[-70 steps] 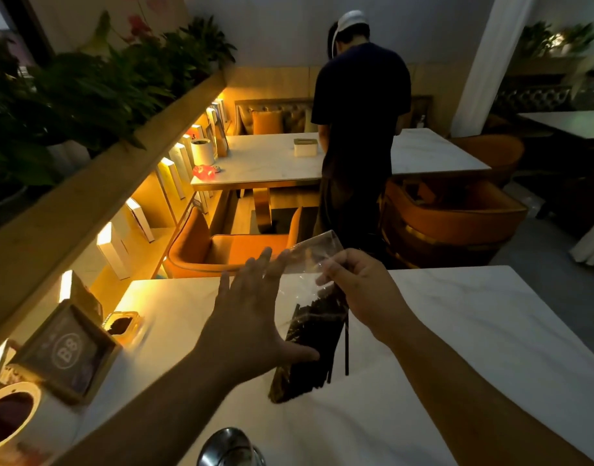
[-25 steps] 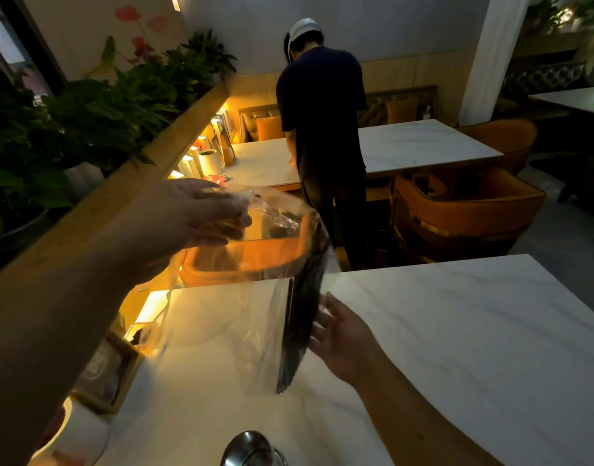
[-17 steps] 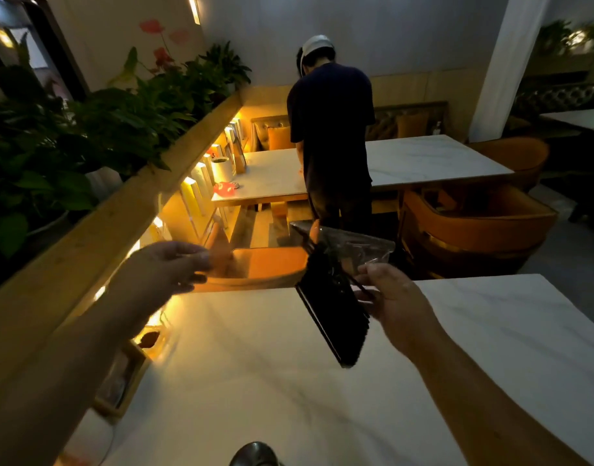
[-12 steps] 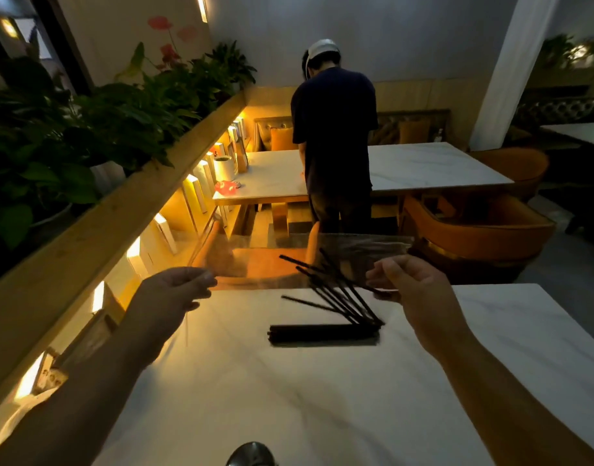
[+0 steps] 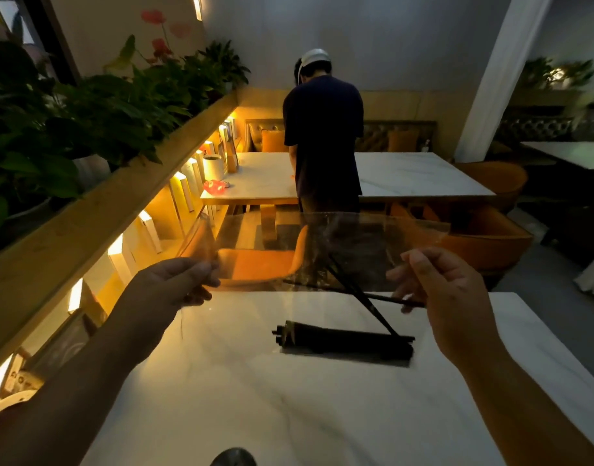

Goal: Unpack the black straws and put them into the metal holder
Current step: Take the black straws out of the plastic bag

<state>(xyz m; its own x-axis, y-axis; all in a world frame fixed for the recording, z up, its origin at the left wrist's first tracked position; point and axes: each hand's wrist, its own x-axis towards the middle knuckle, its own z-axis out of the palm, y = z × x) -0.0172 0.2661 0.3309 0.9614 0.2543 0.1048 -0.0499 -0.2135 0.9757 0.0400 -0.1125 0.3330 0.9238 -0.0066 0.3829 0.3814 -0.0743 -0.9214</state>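
Note:
A clear plastic bag [image 5: 322, 250] is stretched sideways above the white marble table [image 5: 289, 398]. My left hand [image 5: 174, 284] pinches its left end and my right hand [image 5: 447, 297] pinches its right end. A bundle of black straws [image 5: 346, 341] lies flat on the table below the bag. Two or three loose black straws [image 5: 356, 294] cross at an angle between the bag and the bundle; whether they are still inside the bag is unclear. The rounded top of the metal holder [image 5: 233, 459] shows at the bottom edge.
A wooden ledge with plants [image 5: 97, 105] runs along the left, with lit panels below it. A framed sign [image 5: 53, 351] stands at the table's left edge. Orange chairs [image 5: 484, 243] stand beyond the table. A person [image 5: 322, 136] stands at the far table, back turned.
The bag has been turned and pulled flat between both hands. Most straws have dropped out into a bundle on the table, and fewer loose straws hang from the bag than half a second ago.

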